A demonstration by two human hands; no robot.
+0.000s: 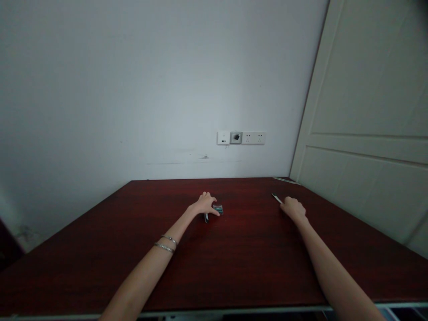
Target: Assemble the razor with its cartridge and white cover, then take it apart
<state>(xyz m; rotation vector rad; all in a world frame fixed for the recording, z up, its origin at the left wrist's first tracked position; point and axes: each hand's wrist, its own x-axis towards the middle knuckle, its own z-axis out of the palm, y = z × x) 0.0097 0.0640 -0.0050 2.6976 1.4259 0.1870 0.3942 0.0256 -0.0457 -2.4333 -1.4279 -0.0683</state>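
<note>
My left hand (pixel 204 204) reaches over the middle of the table, thumb and fingers apart. Just off its fingertips lies a small clear case with teal contents (pixel 218 209); whether the fingers touch it I cannot tell. Partly hidden under that hand is a small black-and-white object (pixel 206 218), its kind unclear. Farther right, my right hand (pixel 293 208) is closed near the tabletop. A slim white pen-like stick with a dark tip (pixel 277 198) sticks out of it, pointing up and left; its other end is hidden in the fingers.
The dark red wooden table (pixel 240 267) reaches back to a pale wall. Sockets and switches (pixel 253 138) sit on the wall above it. A pale panelled door (pixel 371 156) stands along the right side. A light strip (pixel 286 180) lies at the far right corner.
</note>
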